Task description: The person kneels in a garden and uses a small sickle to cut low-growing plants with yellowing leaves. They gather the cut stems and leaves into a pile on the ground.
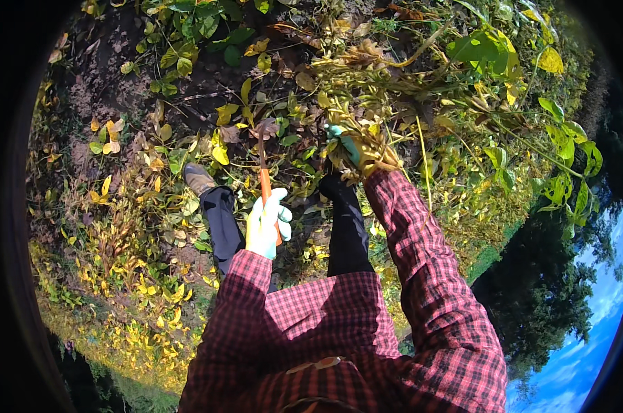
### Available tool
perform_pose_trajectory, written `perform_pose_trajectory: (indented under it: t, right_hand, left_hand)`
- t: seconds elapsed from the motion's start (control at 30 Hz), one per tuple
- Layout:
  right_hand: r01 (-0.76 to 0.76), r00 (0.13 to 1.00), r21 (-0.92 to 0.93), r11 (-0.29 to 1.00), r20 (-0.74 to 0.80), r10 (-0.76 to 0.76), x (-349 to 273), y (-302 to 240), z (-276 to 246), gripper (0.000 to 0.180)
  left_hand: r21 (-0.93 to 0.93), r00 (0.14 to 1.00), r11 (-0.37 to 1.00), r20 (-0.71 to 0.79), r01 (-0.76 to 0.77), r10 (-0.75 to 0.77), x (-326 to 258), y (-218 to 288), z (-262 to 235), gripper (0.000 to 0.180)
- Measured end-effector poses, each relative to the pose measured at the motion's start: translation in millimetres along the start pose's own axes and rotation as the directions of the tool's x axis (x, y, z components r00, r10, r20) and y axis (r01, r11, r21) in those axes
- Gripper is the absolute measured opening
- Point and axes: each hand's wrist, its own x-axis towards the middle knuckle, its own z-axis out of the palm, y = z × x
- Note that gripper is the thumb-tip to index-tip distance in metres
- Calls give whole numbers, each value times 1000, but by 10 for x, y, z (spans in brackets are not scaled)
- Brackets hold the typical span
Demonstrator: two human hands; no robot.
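Sickle (264,184) is in the L hand (263,227), fingers wrapped round its handle, blade pointing up & away from the body. Room around it: low leaves & a gap btwn blade & the R hand (347,146), which sits just R of the sickle w/ a plant bunch (368,131) in its grip; pods hide most of those fingers. Bare soil (118,65) opens up beyond the tip, to its L; stalks crowd the R side. L boot (200,177) is near the blade, on its L; dark R foot (335,186) is R of the handle. Count: 1 sickle, 2 gloved hands, 2 feet, 2 plaid sleeves (428,241). Sickle looks slim: orange handle, thin brownish blade, slight curve. Bunch is dry, tan-yellow, pods & curled leaves tangled tog. Further out, yellow-green plants (146,289) spread L of & below the sickle; dark trees (538,296) & blue sky (566,375) are far off, lower R of it.
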Motion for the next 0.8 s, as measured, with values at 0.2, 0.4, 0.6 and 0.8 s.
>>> perform_pose_trajectory:
  t: [0.2, 0.4, 0.6, 0.8]
  right_hand:
    - [-395, 831, 95, 914, 461, 311, -617, 34, -9, 23]
    - [-222, 961, 130, 966, 198, 194, -1420, 21, 118, 30]
    - [-114, 972, -380, 918, 149, 182, -1915, 36, 70, 32]
    - [222, 862, -780, 585, -123, -491, -1212, 367, -469, 40]
  left_hand:
    - [50, 998, 998, 65, 22, -25, 61, -43, 165, 41]
    - [26, 998, 998, 32, 60, -61, 21, -37, 284, 37]
    - [-2, 998, 999, 24, 51, -51, 1, 61, 296, 35]
    - [86, 997, 994, -38, 70, -67, 186, 5, 450, 32]
